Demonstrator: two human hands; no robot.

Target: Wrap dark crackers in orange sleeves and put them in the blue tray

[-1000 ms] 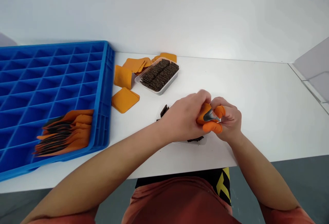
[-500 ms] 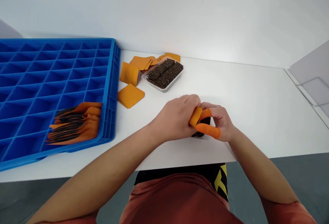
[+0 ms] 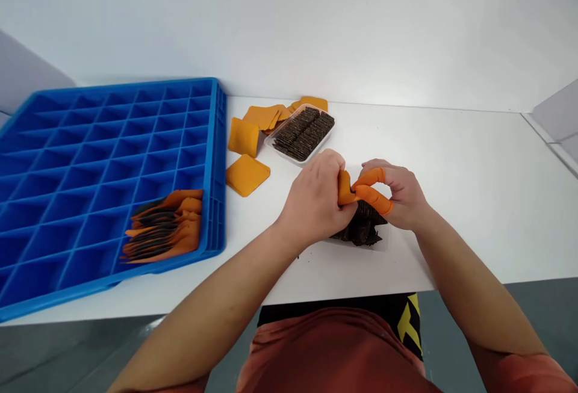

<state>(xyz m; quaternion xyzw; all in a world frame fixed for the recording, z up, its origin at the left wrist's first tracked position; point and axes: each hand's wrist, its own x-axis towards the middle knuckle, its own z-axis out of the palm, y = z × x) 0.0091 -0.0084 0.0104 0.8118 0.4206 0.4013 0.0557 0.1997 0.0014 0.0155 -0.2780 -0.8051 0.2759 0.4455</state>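
Note:
My left hand is closed around a curled orange-yellow square, which looks like a small flat pouch or sheet. Orange finger cots cover the thumb and index finger of my right hand. Those two fingertips pinch together at the square's edge, where a small dark bit shows between them; most of it is hidden. Just below both hands sits a clear plastic tray of thin dark brown pieces, partly covered by my left hand.
Another clear tray with rows of dark pieces stands farther back. Loose orange-yellow squares lie left of it. At the left, a blue divided crate holds several orange pouches with dark contents in its near right corner.
My right fingertips have come together at the orange square's edge, where they were apart before. The near tray shows more between my hands. The whole view has shifted slightly left.

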